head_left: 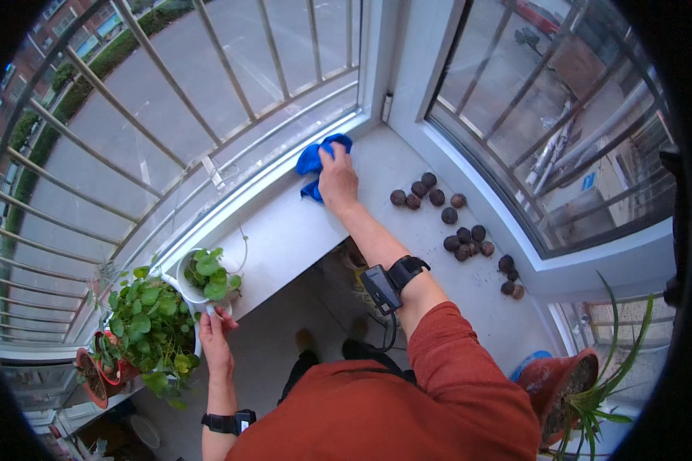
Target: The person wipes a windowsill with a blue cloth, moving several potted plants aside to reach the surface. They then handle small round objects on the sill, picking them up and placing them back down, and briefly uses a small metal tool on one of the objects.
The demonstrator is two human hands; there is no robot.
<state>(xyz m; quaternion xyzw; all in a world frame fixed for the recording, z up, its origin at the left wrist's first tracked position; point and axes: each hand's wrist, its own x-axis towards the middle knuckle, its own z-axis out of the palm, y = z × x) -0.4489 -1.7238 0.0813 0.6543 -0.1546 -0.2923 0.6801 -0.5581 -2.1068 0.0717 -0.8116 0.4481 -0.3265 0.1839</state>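
Observation:
My right hand (pixel 338 178) presses on a crumpled blue cloth (pixel 317 161) at the window-side edge of the white windowsill (pixel 282 248), near the corner. Lower left, my left hand (pixel 216 331) is at the handle of a white cup (pixel 189 276) that holds a small plant with round green leaves (pixel 209 267). One thin stem from it arches over the sill. The cup stands close against a larger, bushy round-leaved plant (pixel 150 311) in a white pot. How firmly the fingers close on the cup's handle is partly hidden.
Several dark round nut-like balls (pixel 463 235) lie in loose groups on the right-hand sill. A terracotta-coloured pot (pixel 559 392) with a long-leaved plant (pixel 602 397) is at lower right. Another reddish pot (pixel 95 380) is at far left. Windows with metal bars (pixel 225 63) border the sill.

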